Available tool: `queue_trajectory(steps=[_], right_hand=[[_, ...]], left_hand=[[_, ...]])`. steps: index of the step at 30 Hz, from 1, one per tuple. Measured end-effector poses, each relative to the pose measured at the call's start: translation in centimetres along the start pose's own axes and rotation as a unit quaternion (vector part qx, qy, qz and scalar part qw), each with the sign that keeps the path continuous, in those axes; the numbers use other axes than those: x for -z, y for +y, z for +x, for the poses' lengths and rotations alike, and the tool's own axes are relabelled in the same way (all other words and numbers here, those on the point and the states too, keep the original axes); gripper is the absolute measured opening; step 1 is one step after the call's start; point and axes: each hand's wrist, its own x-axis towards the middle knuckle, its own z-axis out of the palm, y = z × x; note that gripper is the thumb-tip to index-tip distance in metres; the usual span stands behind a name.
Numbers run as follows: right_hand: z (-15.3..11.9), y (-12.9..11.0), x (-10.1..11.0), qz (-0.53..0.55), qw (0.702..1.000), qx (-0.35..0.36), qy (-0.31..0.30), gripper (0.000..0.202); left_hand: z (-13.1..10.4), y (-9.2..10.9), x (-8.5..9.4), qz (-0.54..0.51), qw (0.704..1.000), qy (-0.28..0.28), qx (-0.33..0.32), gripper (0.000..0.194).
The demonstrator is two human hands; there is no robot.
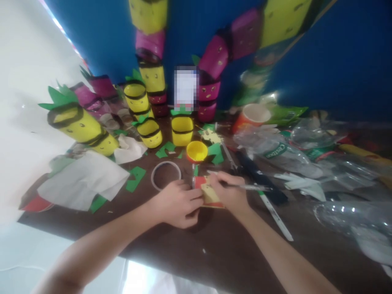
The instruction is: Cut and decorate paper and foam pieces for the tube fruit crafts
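Our left hand [180,204] grips the left edge of a small red-and-yellow piece [211,196] on the table [171,249]; our right hand [232,191] grasps a slim tool [254,188] over it. At right, we read "Cestbon" on the green label [275,151] of a clear bottle [301,158].

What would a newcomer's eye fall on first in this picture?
Probably the yellow and purple cups, stacked in front of the blue wall. Next, near the middle, the right hand with a slim tool, and the left hand beside it at a red and yellow piece.
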Motion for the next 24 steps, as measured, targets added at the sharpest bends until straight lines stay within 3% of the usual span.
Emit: queue_trajectory(steps=[24], right_hand=[[-0.01, 0.07, -0.04, 0.005, 1.0, 0.003, -0.003, 0.034]], left_hand=[[-0.04, -0.05, 0.07, -0.001, 1.0, 0.004, -0.002, 0.019]])
